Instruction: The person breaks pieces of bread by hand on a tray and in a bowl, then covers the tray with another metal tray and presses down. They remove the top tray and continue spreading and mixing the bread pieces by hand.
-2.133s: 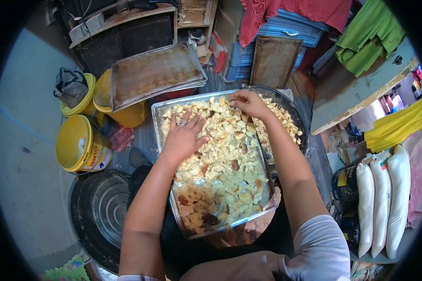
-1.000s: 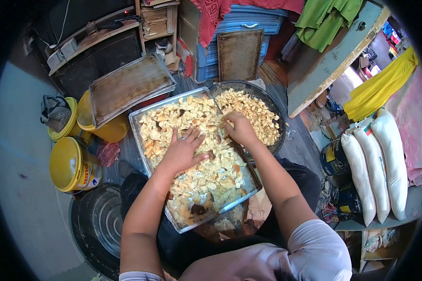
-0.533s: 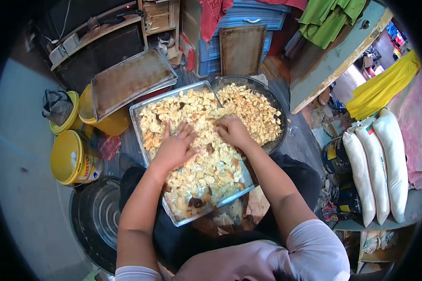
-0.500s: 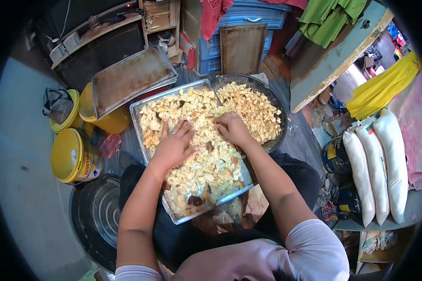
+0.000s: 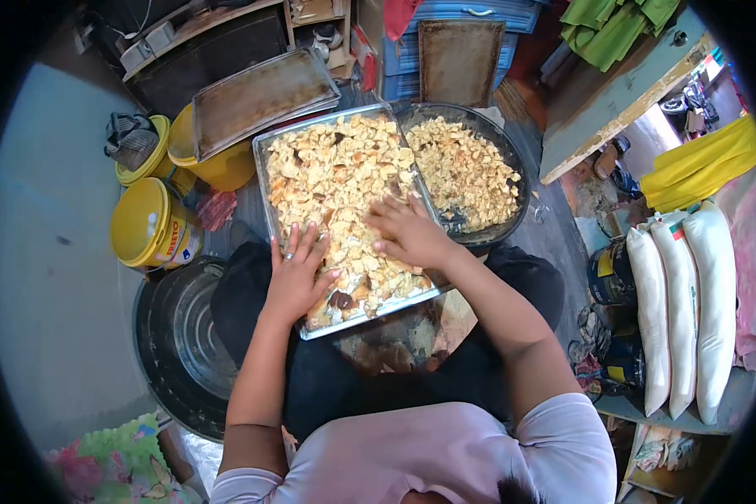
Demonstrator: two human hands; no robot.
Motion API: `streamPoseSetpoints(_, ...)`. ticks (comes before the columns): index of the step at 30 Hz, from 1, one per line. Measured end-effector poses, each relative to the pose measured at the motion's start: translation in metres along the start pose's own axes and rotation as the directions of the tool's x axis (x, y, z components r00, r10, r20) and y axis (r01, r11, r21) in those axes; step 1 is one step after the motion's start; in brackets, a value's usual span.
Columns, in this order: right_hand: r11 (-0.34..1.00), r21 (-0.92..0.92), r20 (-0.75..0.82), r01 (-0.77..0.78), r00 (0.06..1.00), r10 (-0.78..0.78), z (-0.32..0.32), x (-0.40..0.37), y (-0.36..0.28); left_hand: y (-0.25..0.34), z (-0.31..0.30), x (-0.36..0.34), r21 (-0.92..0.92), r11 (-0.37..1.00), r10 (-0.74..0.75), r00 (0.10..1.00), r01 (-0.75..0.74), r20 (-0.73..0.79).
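A rectangular metal tray (image 5: 378, 313) rests over my legs, covered with torn bread pieces (image 5: 336, 181), some with dark brown crusts. My left hand (image 5: 297, 275), with a ring on one finger, lies at the tray's left near part, fingers spread over the bread. Flat on the pieces right of the middle, my right hand (image 5: 412, 231) has its fingers apart and grips nothing. Right behind the tray stands a round dark pan (image 5: 523, 197) with more bread pieces (image 5: 462, 168); some of its dark bottom shows at the near side.
Yellow buckets (image 5: 139, 223) stand at left, with stained baking trays (image 5: 265, 92) leaning on one. A large black basin (image 5: 155, 336) is beside my left leg. White filled sacks (image 5: 714, 311) lie at right. A door (image 5: 622, 101) stands ajar behind.
The tray sits flatter, its bread spread more evenly. My right hand has gone from curled fingers to lying flat, lower down. My left hand has moved toward the near left edge.
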State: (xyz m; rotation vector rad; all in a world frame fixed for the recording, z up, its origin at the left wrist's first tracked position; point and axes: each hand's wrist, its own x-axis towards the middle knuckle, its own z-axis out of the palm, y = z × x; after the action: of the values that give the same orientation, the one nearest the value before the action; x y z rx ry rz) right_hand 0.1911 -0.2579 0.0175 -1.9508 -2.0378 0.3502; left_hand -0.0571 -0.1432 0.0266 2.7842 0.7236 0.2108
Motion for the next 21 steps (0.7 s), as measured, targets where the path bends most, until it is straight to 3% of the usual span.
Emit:
streamPoseSetpoints(2, 0.998, -0.043, -0.010, 0.050, 0.999, -0.051, 0.007, -0.019, -0.014, 0.006, 0.003, -0.002, 0.010, 1.000, -0.015, 0.999, 0.014, 0.031)
streamPoseSetpoints(5, 0.991, -0.127, -0.010, 0.041, 0.999, -0.042, 0.007, -0.045, -0.031, 0.016, 0.002, 0.010, 0.043, 0.991, 0.124, 0.990, -0.128, 0.073)
streamPoseSetpoints(8, 0.986, -0.160, 0.021, 0.038, 0.999, -0.035, 0.022, -0.070, -0.028, 0.015, 0.014, 0.034, 0.083, 0.995, 0.043, 0.997, -0.049, 0.071)
streamPoseSetpoints(12, 0.992, -0.123, -0.118, -0.041, 0.993, 0.027, 0.038, -0.078, -0.019, 0.004, 0.025, 0.046, 0.150, 0.988, -0.044, 0.997, 0.035, 0.056)
streamPoseSetpoints(16, 0.992, -0.126, -0.203, 0.014, 0.978, -0.039, 0.039, -0.072, -0.021, 0.024, 0.024, 0.016, 0.079, 0.996, 0.041, 0.997, -0.036, -0.063)
streamPoseSetpoints(21, 0.988, -0.107, -0.144, 0.109, 0.982, -0.123, 0.034, -0.058, -0.042, 0.047, 0.026, -0.028, 0.036, 0.999, 0.025, 1.000, -0.026, 0.010)
